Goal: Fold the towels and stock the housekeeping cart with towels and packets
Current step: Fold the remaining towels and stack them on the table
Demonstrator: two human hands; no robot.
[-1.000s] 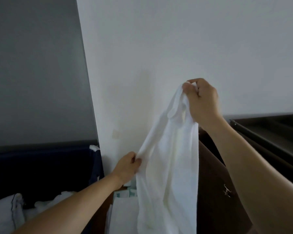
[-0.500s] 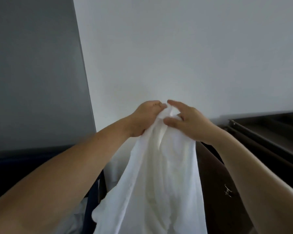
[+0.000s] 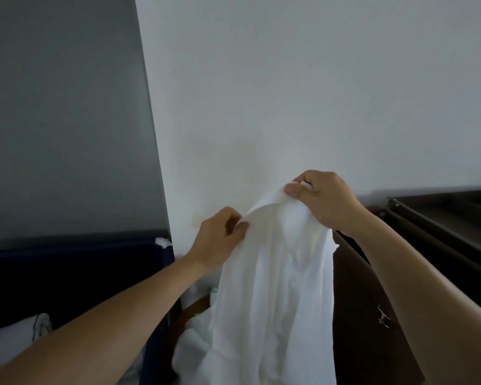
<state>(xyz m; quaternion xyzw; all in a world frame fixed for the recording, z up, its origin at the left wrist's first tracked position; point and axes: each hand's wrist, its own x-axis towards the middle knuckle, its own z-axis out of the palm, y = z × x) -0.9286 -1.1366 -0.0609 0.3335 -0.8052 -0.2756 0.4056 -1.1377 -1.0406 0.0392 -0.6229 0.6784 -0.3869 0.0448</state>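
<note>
The thin white cloth towel point(image 3: 275, 287) hangs in the air before the white wall point(image 3: 289, 93), held high so its length drops free and the top edge shows. The right hand point(image 3: 325, 201) grips a bunched corner up top, and the left hand point(image 3: 220, 237) pinches the edge lower and to the left. Half a second back the hands met at the top. Now they're apart, likely spreading that edge for a fold.

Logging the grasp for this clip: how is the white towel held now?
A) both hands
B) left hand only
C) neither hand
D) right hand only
A: the left hand and the right hand each pinch the top edge of the white towel.
</note>
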